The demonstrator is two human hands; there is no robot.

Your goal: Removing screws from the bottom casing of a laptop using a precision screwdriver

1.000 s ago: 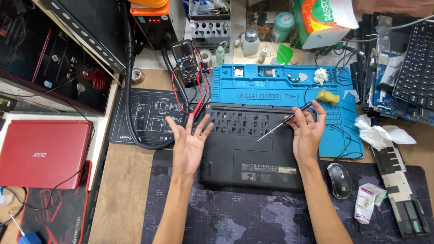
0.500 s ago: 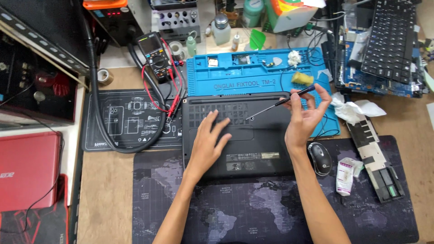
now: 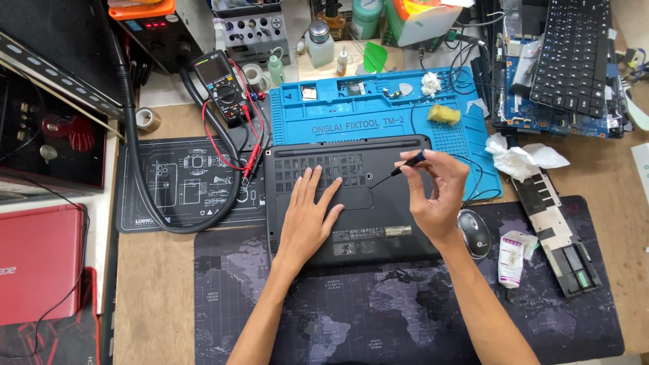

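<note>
Black plastic laptop (image 3: 351, 203) lies upside down on the dark map-printed desk mat (image 3: 405, 318), its far edge over the blue silicone repair mat (image 3: 378, 115). Left hand (image 3: 307, 220) rests flat on the base, fingers spread, gripping nothing. Right hand (image 3: 436, 192) pinches a slim black-handled screwdriver (image 3: 399, 169), tip down at a screw hole near the vent grille. Bottom cover still fully seated; no loose screws discernible, so opening looks barely begun. 1 black mouse (image 3: 475, 233) just beside the right wrist.
</note>
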